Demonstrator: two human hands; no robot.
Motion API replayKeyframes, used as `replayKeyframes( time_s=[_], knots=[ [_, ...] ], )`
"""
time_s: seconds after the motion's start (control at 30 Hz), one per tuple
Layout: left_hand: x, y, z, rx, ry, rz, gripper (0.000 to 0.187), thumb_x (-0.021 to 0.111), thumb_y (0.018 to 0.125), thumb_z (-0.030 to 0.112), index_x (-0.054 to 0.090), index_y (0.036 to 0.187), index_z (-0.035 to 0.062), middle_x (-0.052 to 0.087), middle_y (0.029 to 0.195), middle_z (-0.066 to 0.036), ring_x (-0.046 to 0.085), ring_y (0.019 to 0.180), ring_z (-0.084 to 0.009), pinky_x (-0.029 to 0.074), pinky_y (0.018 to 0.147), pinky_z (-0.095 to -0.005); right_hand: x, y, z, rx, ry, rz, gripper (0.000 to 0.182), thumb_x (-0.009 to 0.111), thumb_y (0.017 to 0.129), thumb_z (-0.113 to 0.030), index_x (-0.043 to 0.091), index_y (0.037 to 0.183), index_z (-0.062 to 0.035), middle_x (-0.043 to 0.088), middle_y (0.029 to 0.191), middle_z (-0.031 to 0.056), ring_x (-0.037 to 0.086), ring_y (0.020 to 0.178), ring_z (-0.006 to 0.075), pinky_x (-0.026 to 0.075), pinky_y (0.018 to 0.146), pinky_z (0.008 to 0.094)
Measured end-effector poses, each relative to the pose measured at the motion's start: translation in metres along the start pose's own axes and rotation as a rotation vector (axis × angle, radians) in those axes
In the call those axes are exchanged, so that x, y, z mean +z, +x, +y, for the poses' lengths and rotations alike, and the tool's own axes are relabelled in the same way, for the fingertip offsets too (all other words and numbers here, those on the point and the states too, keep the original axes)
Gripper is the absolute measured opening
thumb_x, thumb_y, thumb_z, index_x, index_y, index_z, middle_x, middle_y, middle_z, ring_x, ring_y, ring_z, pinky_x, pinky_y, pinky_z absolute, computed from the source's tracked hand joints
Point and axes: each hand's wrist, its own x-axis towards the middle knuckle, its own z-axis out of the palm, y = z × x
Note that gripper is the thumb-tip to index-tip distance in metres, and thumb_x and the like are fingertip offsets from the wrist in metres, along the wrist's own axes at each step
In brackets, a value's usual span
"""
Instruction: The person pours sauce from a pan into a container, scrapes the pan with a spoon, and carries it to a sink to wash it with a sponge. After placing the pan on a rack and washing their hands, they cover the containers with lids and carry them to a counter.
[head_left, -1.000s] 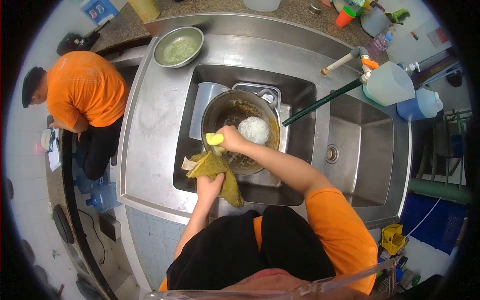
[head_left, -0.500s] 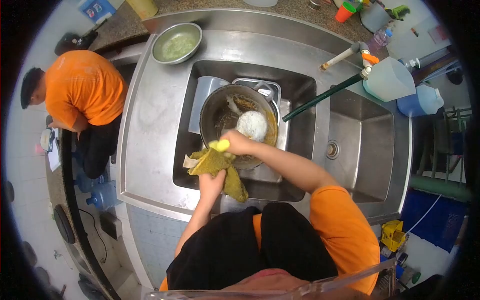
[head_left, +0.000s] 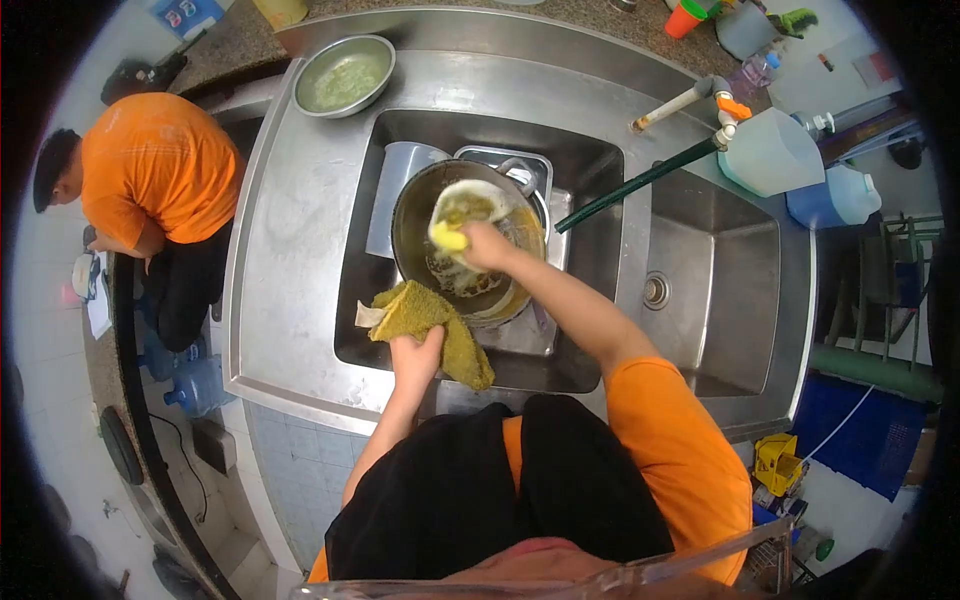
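Observation:
A large metal pot (head_left: pixel 402 235) with soap suds and brown residue inside stands in the left sink basin. My right hand (head_left: pixel 487 247) is inside it, closed on a yellow thing (head_left: pixel 450 238) whose kind I cannot make out. Beside that hand, a pale foamy ring (head_left: pixel 468 200) is smeared by motion. At the pot's near left edge, my left hand (head_left: pixel 416 352) is closed on a folded yellow-green cloth (head_left: pixel 430 325). The cloth covers part of the rim; whether the fingers also grip the pot is hidden.
A grey plastic container (head_left: pixel 390 195) and a metal tray (head_left: pixel 543 165) are beside the pot. A metal bowl (head_left: pixel 345 78) of cloudy liquid sits on the steel counter. A green hose (head_left: pixel 630 190) reaches over the basin divider. Another person (head_left: pixel 160 170) sits at left.
My right hand has moved up and away from the cloth, deeper over the pot, with the yellow thing. The round white patch in the pot now appears as a foamy ring. The whole view shifts slightly.

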Motion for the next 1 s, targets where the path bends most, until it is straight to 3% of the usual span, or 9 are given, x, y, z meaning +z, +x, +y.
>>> replayKeyframes(
  time_s=[0.17,0.3,0.33,0.4,0.53,0.7,0.83,0.93,1.0],
  knots=[
    [0.003,0.001,0.002,-0.042,-0.169,0.072,0.022,0.054,0.07,0.004,0.057,0.09,-0.0055,0.061,0.085,-0.012,0.06,0.08,-0.0219,0.046,0.073,-0.0319,0.003,-0.038,0.003,-0.19,0.066,-0.371,0.021,0.06,0.072,-0.023,0.063,0.067,-0.0034,0.059,0.065,0.0164,0.058,0.063,0.0298,0.044,0.061,0.0401],
    [0.004,0.004,-0.019,-0.071,-0.251,0.087,0.022,0.054,0.07,0.003,0.057,0.09,-0.0056,0.061,0.086,-0.013,0.059,0.082,-0.0214,0.045,0.074,-0.0317,-0.032,-0.037,0.006,-0.037,-0.33,-0.667,0.022,0.061,0.071,-0.021,0.063,0.075,0.0008,0.059,0.076,0.0175,0.058,0.074,0.0322,0.046,0.064,0.0372],
    [0.003,0.002,-0.016,-0.084,-0.217,0.087,0.022,0.054,0.07,0.003,0.056,0.091,-0.0055,0.061,0.087,-0.013,0.059,0.083,-0.0215,0.045,0.075,-0.0318,-0.025,-0.036,0.012,-0.039,-0.329,-0.665,0.022,0.061,0.071,-0.021,0.063,0.075,0.0008,0.059,0.076,0.0175,0.058,0.074,0.0322,0.046,0.064,0.0372],
    [0.002,0.0,-0.008,-0.096,-0.18,0.087,0.023,0.054,0.07,0.003,0.056,0.091,-0.0055,0.061,0.088,-0.013,0.059,0.084,-0.0217,0.045,0.075,-0.032,-0.013,-0.033,0.015,-0.045,-0.459,-0.291,0.029,0.061,0.072,-0.024,0.061,0.075,0.0052,0.059,0.08,0.0199,0.058,0.074,0.0341,0.047,0.068,0.0368],
    [0.002,-0.002,-0.005,0.021,-0.129,0.072,0.023,0.055,0.069,0.003,0.057,0.091,-0.0055,0.061,0.089,-0.014,0.059,0.084,-0.0233,0.045,0.077,-0.0329,-0.002,-0.026,-0.008,-0.019,-0.275,-0.119,0.042,0.063,0.071,-0.034,0.06,0.082,0.0064,0.058,0.085,0.0228,0.057,0.084,0.0356,0.045,0.078,0.0402],
    [0.005,-0.002,-0.007,0.033,-0.093,0.099,0.024,0.055,0.068,0.003,0.057,0.091,-0.005,0.061,0.089,-0.015,0.058,0.083,-0.026,0.044,0.076,-0.034,0.008,-0.033,0.0,-0.009,-0.146,-0.188,0.045,0.069,0.059,-0.011,0.057,0.101,0.0042,0.058,0.099,0.0224,0.056,0.093,0.0334,0.045,0.081,0.0371],
    [0.005,0.0,-0.009,0.096,-0.079,0.115,0.025,0.055,0.068,0.004,0.057,0.092,-0.0048,0.061,0.088,-0.015,0.058,0.082,-0.0273,0.044,0.076,-0.0345,-0.006,-0.041,0.005,-0.093,-0.157,-0.36,0.038,0.064,0.062,-0.007,0.058,0.098,0.0026,0.059,0.092,0.0219,0.056,0.09,0.0334,0.045,0.081,0.0361],
    [0.003,0.0,-0.007,0.075,-0.061,0.084,0.024,0.055,0.068,0.004,0.057,0.09,-0.0049,0.061,0.087,-0.015,0.058,0.082,-0.0276,0.044,0.076,-0.035,-0.006,-0.042,0.009,-0.063,-0.526,-0.364,0.025,0.056,0.067,-0.003,0.059,0.092,0.001,0.053,0.095,0.0203,0.052,0.091,0.0343,0.045,0.082,0.0371],
    [0.002,0.001,-0.005,0.122,-0.038,0.081,0.024,0.053,0.07,0.001,0.056,0.093,-0.0062,0.061,0.089,-0.013,0.059,0.083,-0.0223,0.045,0.076,-0.0312,-0.007,-0.044,0.009,-0.054,-0.601,0.005,0.022,0.05,0.073,-0.002,0.059,0.093,-0.0026,0.047,0.101,0.0181,0.048,0.094,0.0346,0.045,0.081,0.0378]
  ],
)
